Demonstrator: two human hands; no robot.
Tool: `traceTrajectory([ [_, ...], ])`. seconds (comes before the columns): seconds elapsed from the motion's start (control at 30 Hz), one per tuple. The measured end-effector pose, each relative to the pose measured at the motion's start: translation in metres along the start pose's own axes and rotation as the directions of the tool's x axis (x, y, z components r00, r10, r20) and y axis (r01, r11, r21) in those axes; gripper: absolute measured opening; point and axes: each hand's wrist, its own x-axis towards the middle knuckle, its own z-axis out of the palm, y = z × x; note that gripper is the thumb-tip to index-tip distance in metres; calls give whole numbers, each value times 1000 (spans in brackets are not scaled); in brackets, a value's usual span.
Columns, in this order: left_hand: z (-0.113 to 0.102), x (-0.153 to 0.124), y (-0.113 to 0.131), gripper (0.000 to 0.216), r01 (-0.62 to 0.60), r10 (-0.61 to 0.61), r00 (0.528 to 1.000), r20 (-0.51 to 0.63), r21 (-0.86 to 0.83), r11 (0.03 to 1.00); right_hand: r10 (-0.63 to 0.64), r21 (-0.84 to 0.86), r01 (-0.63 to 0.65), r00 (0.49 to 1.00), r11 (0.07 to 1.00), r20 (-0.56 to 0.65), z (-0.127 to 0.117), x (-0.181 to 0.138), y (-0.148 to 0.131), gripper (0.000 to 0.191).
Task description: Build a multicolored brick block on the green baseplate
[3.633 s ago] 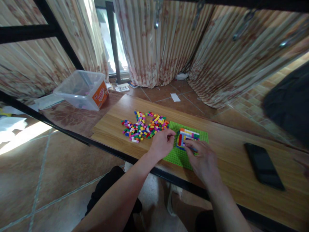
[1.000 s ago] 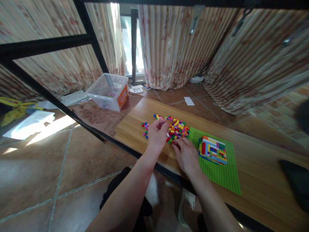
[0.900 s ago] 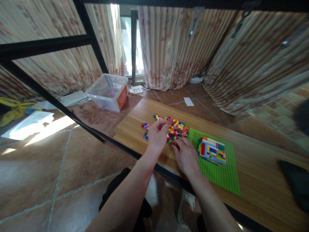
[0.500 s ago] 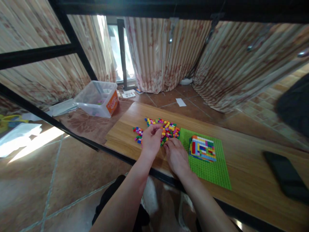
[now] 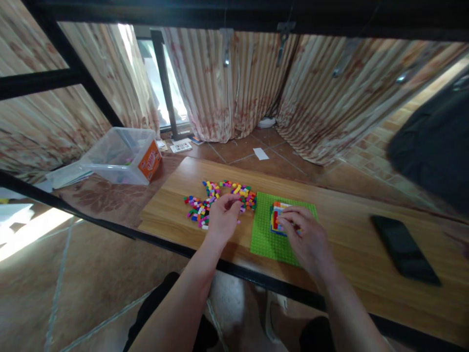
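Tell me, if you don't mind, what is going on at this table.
A person has both bare hands among small coloured bricks. The right hand is at the layered brick block on the green baseplate, covering part of it. The left hand is over the scattered loose bricks, fingers curled. Whether either hand grips a brick is too small to tell. A dark phone lies at the right on the wooden table.

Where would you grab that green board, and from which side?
I'd probably pinch the left edge of the green board, coming in from the left. It lies flat on the table, so its rim seems the best place to grip. The brick block sits inward from that edge, and the right hand reaches over the block from the right.
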Motion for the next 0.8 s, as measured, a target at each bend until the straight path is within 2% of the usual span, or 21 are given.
traceTrajectory([
  [0.13,10,-1,-7,14,-95,92,995,35,85,992,-21,-57,23,999,998,46,-14,-6,22,22],
  [0.3,22,-1,-17,13,-176,168,983,69,144,974,-65,-142,73,996,987,56,-17,-9,29,24],
  [0.8,31,-10,-14,15,-198,156,973,172,263,944,-87,-146,93,995,985,47,-12,-10,24,25],
])
